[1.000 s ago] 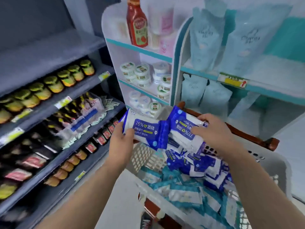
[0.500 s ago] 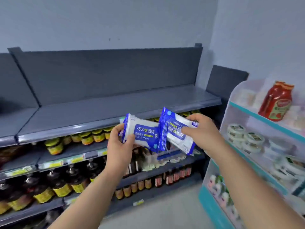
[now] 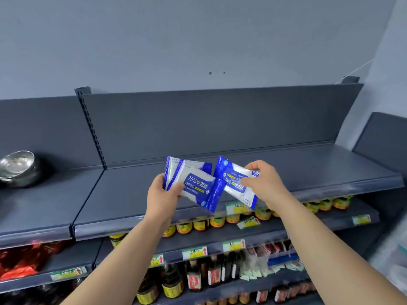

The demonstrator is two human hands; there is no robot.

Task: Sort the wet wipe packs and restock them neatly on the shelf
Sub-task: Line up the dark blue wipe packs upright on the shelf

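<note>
My left hand (image 3: 161,195) grips a blue-and-white alcohol wipe pack (image 3: 195,187) by its left end, label facing me; a second pack seems stacked behind it. My right hand (image 3: 263,183) pinches another blue-and-white wipe pack (image 3: 234,183) by its right end, label upside down. Both packs hang side by side, edges overlapping, in front of the bare dark grey top shelf (image 3: 308,168).
A steel bowl stack (image 3: 18,168) sits on the top shelf's left section. Below are jars with yellow labels (image 3: 218,222), dark sauce bottles (image 3: 193,276), red packets (image 3: 24,260) and price tags (image 3: 195,253) on the shelf edges. A grey wall rises behind.
The view swung from the basket up to the grey shelving. Both hands lifted their wipe packs from basket level up to the bare top shelf.
</note>
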